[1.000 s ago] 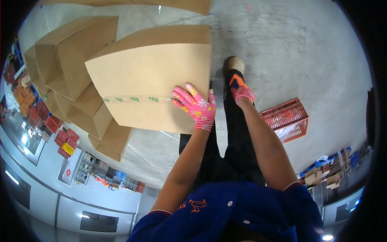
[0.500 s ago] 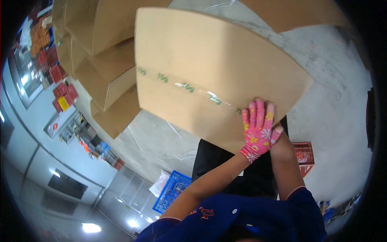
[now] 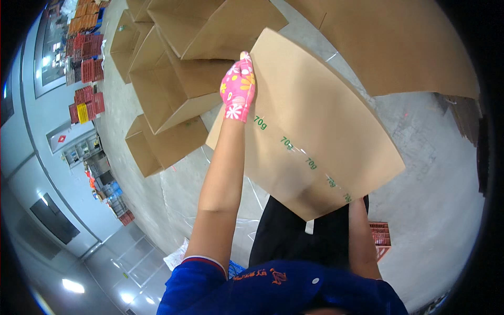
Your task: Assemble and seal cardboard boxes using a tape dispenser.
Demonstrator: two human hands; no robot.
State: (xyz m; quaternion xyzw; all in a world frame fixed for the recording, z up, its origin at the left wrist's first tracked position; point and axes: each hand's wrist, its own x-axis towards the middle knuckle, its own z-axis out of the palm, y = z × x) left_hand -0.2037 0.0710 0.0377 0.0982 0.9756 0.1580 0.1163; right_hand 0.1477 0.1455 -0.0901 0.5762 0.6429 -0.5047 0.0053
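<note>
A brown cardboard box point(image 3: 315, 115) is in front of me, its broad face turned up. Clear tape with green print point(image 3: 298, 150) runs slantwise along that face. My left hand point(image 3: 240, 88), in a pink flowered glove, is closed around the box's far left edge, arm stretched out. At the near right corner my right forearm point(image 3: 362, 236) reaches under the box. The box hides the fingers of my right hand, so their grip does not show.
Several open cardboard boxes point(image 3: 176, 79) are piled on the floor at the far left. Large cardboard point(image 3: 404, 47) lies at the far right. A red crate point(image 3: 380, 239) is beside my right forearm. Stacked red crates point(image 3: 86, 71) line the left side.
My left hand has left the tape's near end and now grips the box's far left edge. The box has turned and shifted to the right and nearer, uncovering more of the piled boxes.
</note>
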